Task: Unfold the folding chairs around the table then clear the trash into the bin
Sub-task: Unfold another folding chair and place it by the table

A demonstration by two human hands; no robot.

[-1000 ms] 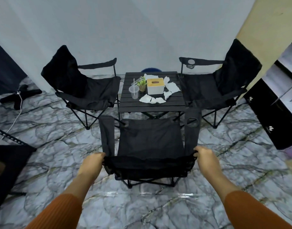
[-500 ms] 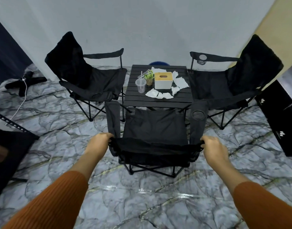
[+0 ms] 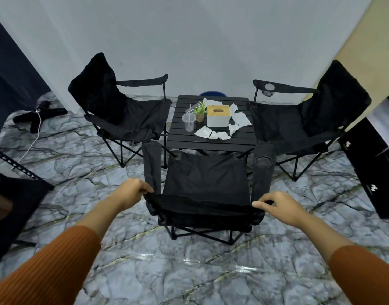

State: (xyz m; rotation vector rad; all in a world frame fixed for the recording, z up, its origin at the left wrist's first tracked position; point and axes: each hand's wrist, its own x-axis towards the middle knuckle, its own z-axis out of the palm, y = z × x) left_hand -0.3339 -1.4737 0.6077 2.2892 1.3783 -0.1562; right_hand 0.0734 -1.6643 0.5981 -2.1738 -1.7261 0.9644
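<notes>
Three black folding chairs stand unfolded around a small black slatted table (image 3: 211, 143): one on the left (image 3: 123, 115), one on the right (image 3: 299, 119), and a near chair (image 3: 206, 188) with its back towards me. My left hand (image 3: 132, 191) holds the top left corner of the near chair's backrest. My right hand (image 3: 279, 205) pinches the top right corner. On the table lie several crumpled white tissues (image 3: 203, 132), a clear plastic cup with a straw (image 3: 188, 122), a white tissue box (image 3: 217, 116) and a small potted plant (image 3: 200, 112). A blue bin (image 3: 212, 93) peeks out behind the table.
A black stand with a white cable (image 3: 38, 114) sits on the marble floor at far left. A dark shelf unit (image 3: 15, 205) is close at my left, and a black cabinet (image 3: 369, 168) stands at right. Open floor lies between me and the near chair.
The near chair has moved in closer to the table's front edge. Both hands stayed on the backrest corners, and their grip has eased from full palms to fingertips.
</notes>
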